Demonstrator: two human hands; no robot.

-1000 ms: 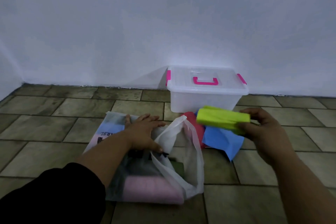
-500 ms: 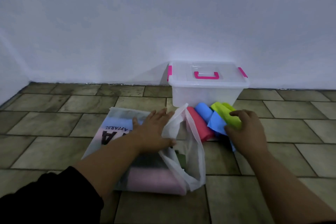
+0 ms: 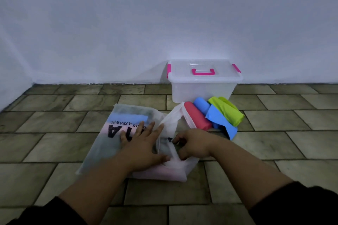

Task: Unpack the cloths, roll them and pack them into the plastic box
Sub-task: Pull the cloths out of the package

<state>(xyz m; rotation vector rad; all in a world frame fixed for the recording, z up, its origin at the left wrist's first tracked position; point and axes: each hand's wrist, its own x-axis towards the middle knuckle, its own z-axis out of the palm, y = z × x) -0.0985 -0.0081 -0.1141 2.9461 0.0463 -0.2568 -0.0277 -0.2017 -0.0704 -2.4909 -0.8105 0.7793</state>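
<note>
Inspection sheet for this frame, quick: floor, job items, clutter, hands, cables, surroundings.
Surface: floor, brownish tiles.
Job's things: box by the wall, lid on; red roll, blue roll (partly unrolled) and green roll lie in front of it; bag holds more cloths.
Clutter: nothing seen.
Hands: left hand flat on the bag, fingers spread; right hand curled at the bag's mouth, grip unclear.
Cables: nothing seen.
Surroundings: white wall; black sleeves at the bottom edge.

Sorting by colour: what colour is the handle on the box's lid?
Pink; the handle shows best in the head view.
</note>
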